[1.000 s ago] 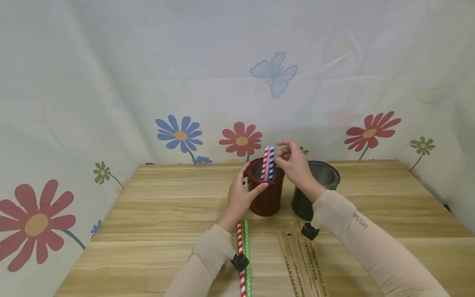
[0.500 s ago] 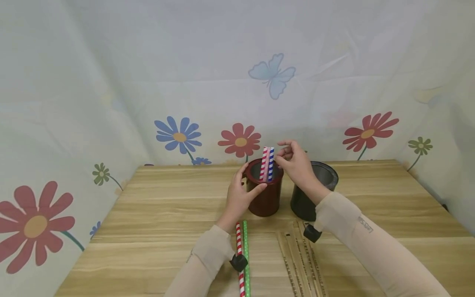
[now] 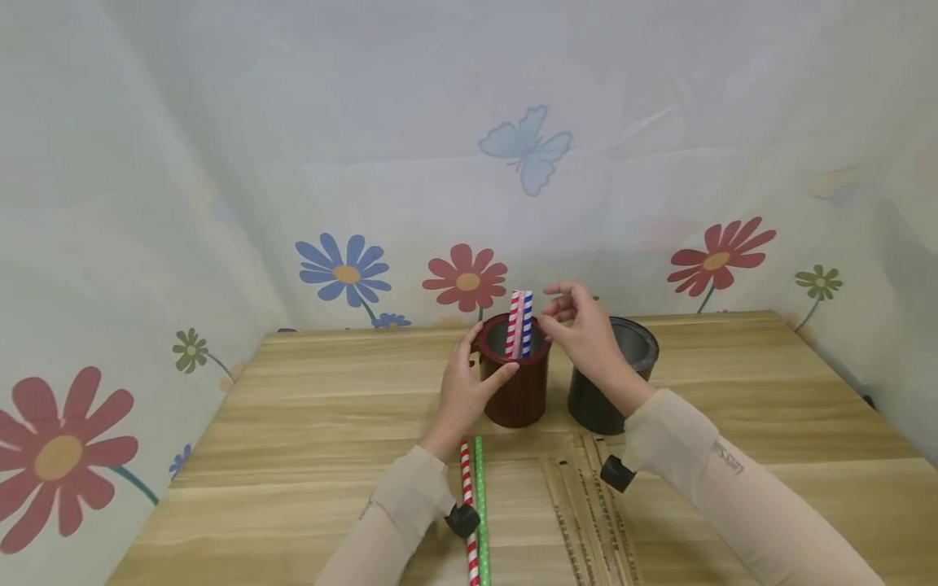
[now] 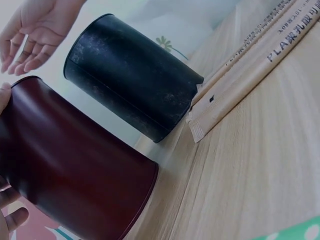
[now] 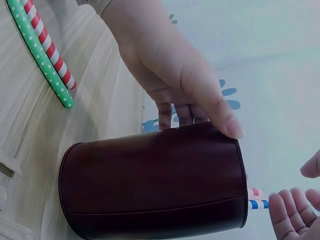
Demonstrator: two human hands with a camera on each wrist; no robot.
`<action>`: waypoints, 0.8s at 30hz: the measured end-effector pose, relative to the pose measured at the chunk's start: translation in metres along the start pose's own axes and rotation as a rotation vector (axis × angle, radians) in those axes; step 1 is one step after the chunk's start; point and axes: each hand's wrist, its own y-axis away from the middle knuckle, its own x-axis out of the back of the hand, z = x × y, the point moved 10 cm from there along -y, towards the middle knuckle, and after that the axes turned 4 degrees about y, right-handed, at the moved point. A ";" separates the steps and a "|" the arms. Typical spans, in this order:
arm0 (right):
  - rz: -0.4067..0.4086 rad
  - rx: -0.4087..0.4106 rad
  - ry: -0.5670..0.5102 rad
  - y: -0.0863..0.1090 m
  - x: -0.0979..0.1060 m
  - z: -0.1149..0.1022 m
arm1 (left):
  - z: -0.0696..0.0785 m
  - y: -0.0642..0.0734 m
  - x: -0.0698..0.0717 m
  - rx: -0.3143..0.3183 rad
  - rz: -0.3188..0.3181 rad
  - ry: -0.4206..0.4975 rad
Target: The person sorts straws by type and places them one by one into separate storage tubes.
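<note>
My left hand (image 3: 463,391) grips a dark red canister (image 3: 517,399), thumb over the front rim and fingers along its left side. Out of its mouth stick short ends of paper straws (image 3: 519,325), red-striped, pink and blue-striped, leaning together against the near rim. Just right of these straws is my right hand (image 3: 589,338), its fingers loosely bent and holding nothing; a narrow gap separates it from the blue-striped one. In the left wrist view a black canister (image 4: 130,75) stands upright on the table beside the red one, behind my right forearm in the head view.
A red-and-white striped straw (image 3: 466,472) and a green dotted straw (image 3: 479,488) lie side by side near my left wrist. Several straws in brown paper wrappers (image 3: 586,505) lie to their right. Behind the wooden table (image 3: 330,407) hangs a flowered cloth (image 3: 381,163).
My right hand has drawn slightly right, away from the striped straws, widening the gap. The left hand keeps its grip on the dark red canister. The head view has shifted a little.
</note>
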 end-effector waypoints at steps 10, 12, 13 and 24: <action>-0.011 -0.021 -0.009 0.013 -0.002 0.000 | -0.001 0.002 0.003 -0.027 0.011 0.000; -0.010 -0.021 -0.010 0.016 -0.002 0.000 | -0.001 0.002 0.002 -0.027 0.009 -0.002; -0.011 -0.020 -0.013 0.017 -0.002 0.000 | -0.001 0.001 0.001 -0.027 0.009 -0.001; -0.029 -0.029 -0.035 0.032 -0.007 -0.002 | -0.001 -0.001 0.000 -0.022 0.010 -0.007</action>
